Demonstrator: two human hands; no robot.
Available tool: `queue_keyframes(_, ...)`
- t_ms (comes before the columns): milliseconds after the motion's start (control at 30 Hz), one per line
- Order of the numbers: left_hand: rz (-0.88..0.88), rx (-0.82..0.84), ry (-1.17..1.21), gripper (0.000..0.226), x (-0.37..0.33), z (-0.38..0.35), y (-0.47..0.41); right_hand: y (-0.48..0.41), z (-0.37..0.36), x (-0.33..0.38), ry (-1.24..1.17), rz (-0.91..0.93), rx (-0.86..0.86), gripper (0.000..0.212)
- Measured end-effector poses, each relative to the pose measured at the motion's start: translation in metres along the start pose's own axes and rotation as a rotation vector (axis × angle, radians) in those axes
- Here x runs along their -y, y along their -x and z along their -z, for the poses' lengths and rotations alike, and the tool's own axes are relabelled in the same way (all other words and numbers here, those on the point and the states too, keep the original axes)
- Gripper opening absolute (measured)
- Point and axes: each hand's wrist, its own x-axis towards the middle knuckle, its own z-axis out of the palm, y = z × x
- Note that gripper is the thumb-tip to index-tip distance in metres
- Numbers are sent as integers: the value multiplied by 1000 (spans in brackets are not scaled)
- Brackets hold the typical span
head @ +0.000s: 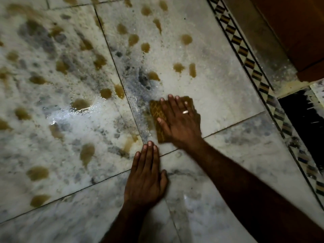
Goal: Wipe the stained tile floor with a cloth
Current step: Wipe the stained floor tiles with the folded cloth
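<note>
**Item 1, nearest.** Left hand point(146, 179): I am resting it flat on the tile floor point(228, 95), fingers straight and together, holding nothing. Its fingertips are lying beside the joint where the tile corners meet. I am judging it a brace for my weight.

**Item 2.** Right hand point(178, 120): I am pressing it palm-down on the cloth, fingers spread and nearly straight, not curled round it. A ring point(185, 112) is showing on one finger.

**Item 3.** Cloth point(156, 109): yellow-brown and patterned, seemingly folded into a pad.
- **Place:** it is lying under my right hand at the near corner of the large tile, just beyond the left fingertips, with its left edge showing past my fingers.
- **Handling:** I am judging it soft, light and probably soaked. It is likely to bunch or skid on the soapy floor unless the whole palm is holding it flat.
- **Where to take hold:** for lifting, the exposed left edge is looking the best place to pinch.

**Item 4.** Foam point(98, 120): white lather is lying across the tiles left of and beyond the cloth, shining wet. The footing is probably slippery.

**Item 5.** Brown stains point(81, 104): many blotches are lying scattered left of and beyond the cloth. I am judging most of the wiping not yet done.

**Item 6, farthest.** Patterned border strip point(245, 57) along the floor's right edge, with a wooden panel point(298, 32) beyond it.
</note>
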Motion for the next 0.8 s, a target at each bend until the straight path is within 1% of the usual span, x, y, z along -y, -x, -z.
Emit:
queue_keyframes(133, 4, -2, 2, 73, 0, 1, 0, -11, -1, -19, 16, -4, -7, 68)
queue_keyframes(200, 11, 3, -3, 72, 0, 1, 0, 1, -4, -26, 20, -72, -24, 67)
queue_keyframes(333, 42, 21, -24, 73, 2, 2, 4, 61, -4, -38, 41, -268, -42, 65)
queue_keyframes(433, 100, 23, -29, 70, 8, 6, 16, 128, -2, -16, 38, -303, -8, 67)
queue_keyframes(500, 141, 22, -42, 69, 15, 10, 28, 161, 0, 16, 23, -244, 26, 68)
queue_keyframes(600, 219, 13, -69, 67, 30, 13, 52, 172, 4, 67, 13, -18, 71, 68)
queue_keyframes(700, 309, 14, -116, 65, 45, 14, 78, 138, 3, 99, -44, 218, 53, 64)
queue_keyframes(800, 337, 25, -133, 65, 52, 16, 93, 82, -7, 116, -86, 330, -4, 59)
